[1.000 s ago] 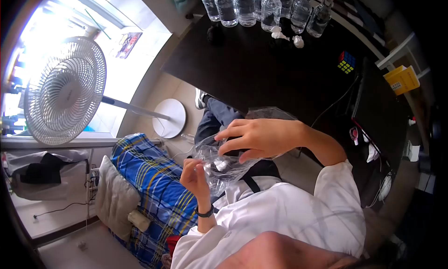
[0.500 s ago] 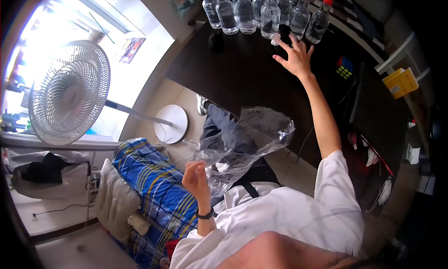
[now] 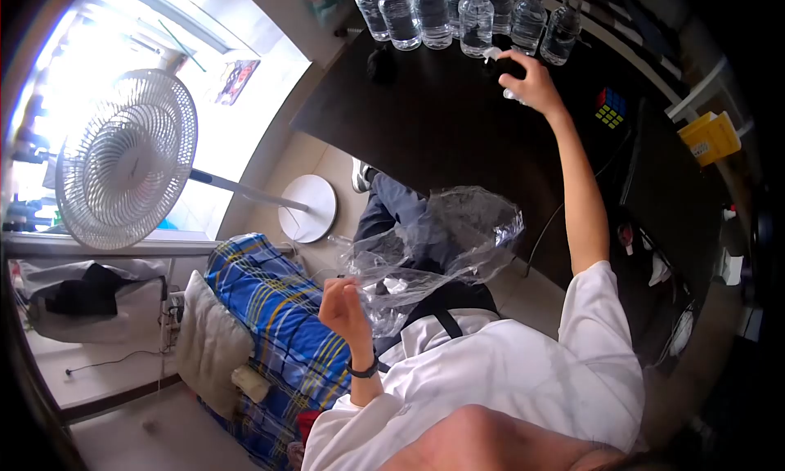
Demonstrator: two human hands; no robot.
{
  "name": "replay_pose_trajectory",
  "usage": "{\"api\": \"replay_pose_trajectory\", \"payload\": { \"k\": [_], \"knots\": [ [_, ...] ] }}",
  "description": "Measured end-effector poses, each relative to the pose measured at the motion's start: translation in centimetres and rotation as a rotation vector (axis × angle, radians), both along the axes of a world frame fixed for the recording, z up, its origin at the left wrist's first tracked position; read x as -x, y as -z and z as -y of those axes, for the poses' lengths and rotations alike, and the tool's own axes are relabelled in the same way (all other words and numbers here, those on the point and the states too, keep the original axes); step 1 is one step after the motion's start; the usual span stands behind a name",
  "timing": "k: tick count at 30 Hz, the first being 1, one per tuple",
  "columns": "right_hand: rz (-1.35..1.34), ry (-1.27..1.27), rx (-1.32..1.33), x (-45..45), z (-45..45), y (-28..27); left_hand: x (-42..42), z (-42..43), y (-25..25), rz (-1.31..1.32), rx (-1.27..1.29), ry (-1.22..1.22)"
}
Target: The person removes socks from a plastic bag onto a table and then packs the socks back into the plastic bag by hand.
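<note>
I have my right hand (image 3: 533, 83) stretched out over the far part of the desk (image 3: 458, 132), its fingers curled over a small black clump (image 3: 510, 65); I cannot tell whether they grip it or only rest around it. One white crumpled scrap (image 3: 491, 54) lies just beyond the fingertips, and another bit of white shows right below the thumb.

My left hand (image 3: 340, 306), well apart and close to my body, is closed with the fingertips pinching the edge of a clear plastic bag (image 3: 448, 254). The bag spreads out from that hand, to its right, in front of my legs, with something white showing through the film near the fingers.

Just past my right hand stands a group of clear bottles (image 3: 477, 23), red caps on some; a colored puzzle cube (image 3: 611, 108) sits to that hand's right. Farther left I see a white fan (image 3: 127, 159).
</note>
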State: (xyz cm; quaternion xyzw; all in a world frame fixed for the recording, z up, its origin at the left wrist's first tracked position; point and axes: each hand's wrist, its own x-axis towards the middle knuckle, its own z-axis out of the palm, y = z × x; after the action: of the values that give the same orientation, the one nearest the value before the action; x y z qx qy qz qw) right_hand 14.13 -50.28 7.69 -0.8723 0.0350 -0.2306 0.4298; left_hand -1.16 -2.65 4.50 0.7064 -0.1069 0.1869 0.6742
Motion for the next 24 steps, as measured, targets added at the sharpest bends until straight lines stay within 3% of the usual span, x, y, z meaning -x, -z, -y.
{"api": "replay_pose_trajectory", "payload": {
  "k": [3,4,5,6,7,8,9,11,19,21,24],
  "knots": [
    [-0.12,-0.289,-0.506,3.8,-2.3,-7.0,0.5,-0.1,-0.1,-0.005,0.006,-0.051],
    [-0.02,-0.464,-0.459,4.2,-2.4,-6.4,0.5,0.0,0.0,0.002,-0.011,-0.068],
    [-0.072,-0.783,-0.348,5.7,-4.3,-10.3,0.5,0.1,0.1,-0.004,-0.015,-0.075],
    [-0.07,-0.907,-0.239,5.8,-6.2,-10.9,0.4,0.2,0.3,0.016,-0.023,-0.071],
    [0.061,-1.144,-0.14,5.9,-8.6,-11.5,0.3,0.2,0.3,0.037,-0.034,-0.061],
    [-0.123,-1.222,-0.175,6.9,-10.3,-11.4,0.3,0.3,0.1,-0.001,-0.03,-0.058],
    [-0.286,-1.253,-0.133,7.7,-12.3,-12.1,0.2,0.4,-0.1,-0.001,-0.034,-0.051],
    [-0.118,-1.162,0.222,8.5,-14.4,-10.8,0.2,0.5,-0.3,0.015,-0.044,-0.055],
    [-0.179,-1.046,0.336,11.4,-14.7,-13.9,0.4,0.8,0.3,0.049,-0.068,-0.075],
    [-0.424,-0.956,0.531,12.6,-17.0,-13.9,0.6,0.5,0.4,0.056,-0.079,-0.063],
    [-0.299,-0.932,0.556,12.3,-18.0,-12.7,0.7,0.4,0.3,0.041,-0.035,-0.071]
  ]
}}
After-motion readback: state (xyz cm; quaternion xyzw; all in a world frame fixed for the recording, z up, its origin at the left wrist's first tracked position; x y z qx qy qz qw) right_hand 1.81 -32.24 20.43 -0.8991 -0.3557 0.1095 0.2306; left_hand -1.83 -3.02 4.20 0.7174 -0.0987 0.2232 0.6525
